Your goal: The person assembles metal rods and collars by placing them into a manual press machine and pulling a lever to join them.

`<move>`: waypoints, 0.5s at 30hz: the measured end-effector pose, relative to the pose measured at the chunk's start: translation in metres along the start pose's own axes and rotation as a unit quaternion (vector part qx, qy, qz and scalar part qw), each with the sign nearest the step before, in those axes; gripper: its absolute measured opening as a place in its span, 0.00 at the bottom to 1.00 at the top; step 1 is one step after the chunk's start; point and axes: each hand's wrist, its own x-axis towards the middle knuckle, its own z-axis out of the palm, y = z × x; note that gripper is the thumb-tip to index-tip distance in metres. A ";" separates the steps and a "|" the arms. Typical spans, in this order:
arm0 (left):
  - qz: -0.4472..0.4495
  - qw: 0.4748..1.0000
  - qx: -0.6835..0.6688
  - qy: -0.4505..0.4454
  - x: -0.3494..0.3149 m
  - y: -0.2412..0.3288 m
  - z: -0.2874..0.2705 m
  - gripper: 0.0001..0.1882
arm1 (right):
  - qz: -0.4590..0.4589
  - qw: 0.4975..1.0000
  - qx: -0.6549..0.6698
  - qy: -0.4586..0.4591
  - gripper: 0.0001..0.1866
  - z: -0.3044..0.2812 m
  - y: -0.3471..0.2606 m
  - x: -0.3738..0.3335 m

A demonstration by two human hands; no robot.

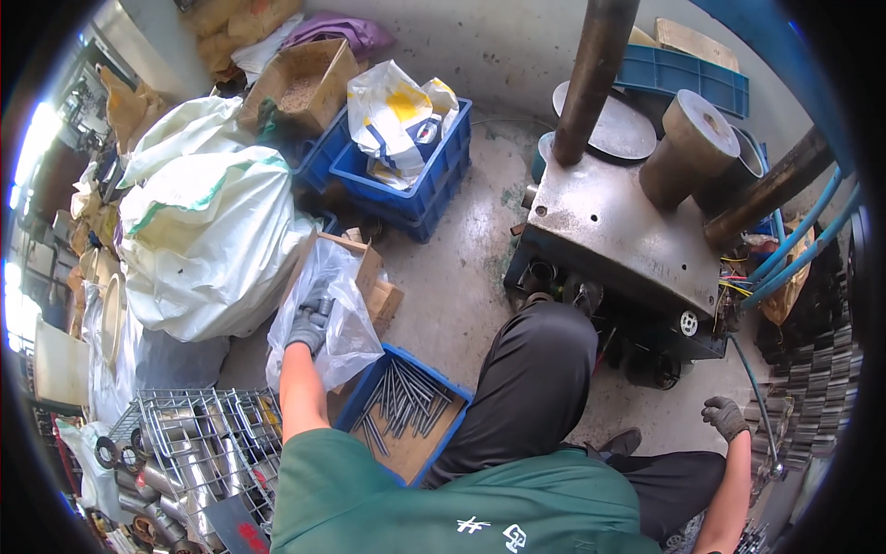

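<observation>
My left hand [309,331], in a grey glove, reaches into a clear plastic bag [349,355] that lines a cardboard box [367,286]. Its fingers are bent around something dark that I cannot make out. Just below that box, a blue tray [426,356] holds several thin metal rods [403,399]. Out to the right, my gloved right hand [725,417] hangs in the air, its fingers loosely bent and a little apart, with nothing visible in them. A thin lever with a knob [777,471] stands beside it.
A heavy metal press [609,217] with thick columns stands ahead right, blue hoses [798,249] beside it. Large white sacks [217,240] and a blue crate [397,198] are at the left and ahead. A wire basket [198,434] of metal parts is near my left arm.
</observation>
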 end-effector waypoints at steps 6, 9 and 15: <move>0.059 0.987 -0.138 0.049 -0.018 0.037 0.003 0.26 | -0.026 0.999 -0.039 0.010 0.20 0.003 -0.009 -0.007; 0.072 0.997 0.030 0.014 0.047 0.016 0.038 0.28 | -0.054 0.993 -0.100 0.010 0.21 -0.001 -0.026 -0.018; 0.253 0.809 0.512 0.143 0.141 -0.069 0.070 0.30 | -0.115 0.979 -0.168 0.002 0.22 0.007 -0.047 0.016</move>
